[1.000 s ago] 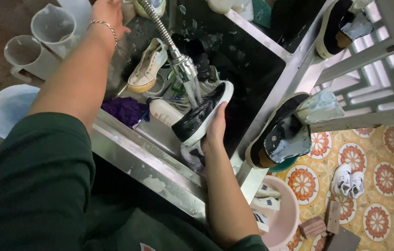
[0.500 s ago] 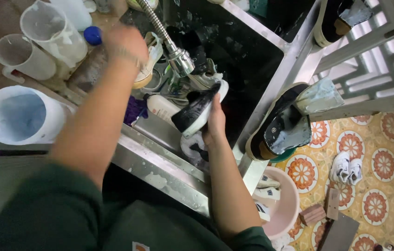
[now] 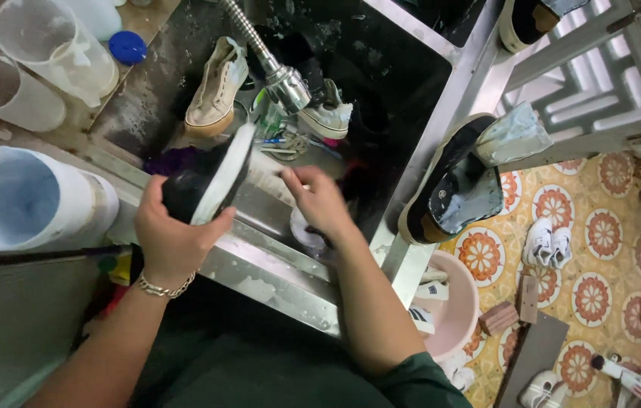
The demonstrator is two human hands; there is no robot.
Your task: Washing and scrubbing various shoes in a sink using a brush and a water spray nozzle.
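Three pale plastic jugs (image 3: 48,53) stand left of the steel sink (image 3: 411,98), two light sneakers lie inside it. Over the sink's near rim, the left hand (image 3: 173,234) grips one black shoe (image 3: 207,181), fingers (image 3: 215,225) wrapped under its white sole. The right hand (image 3: 320,204), fingers loosely curled, hovers just beside it; half a second ago the right held that shoe beneath the faucet (image 3: 283,79).

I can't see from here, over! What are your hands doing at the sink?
Left hand grips black shoe over sink. Right hand beside it, contents blurred. Faucet head hangs close above.
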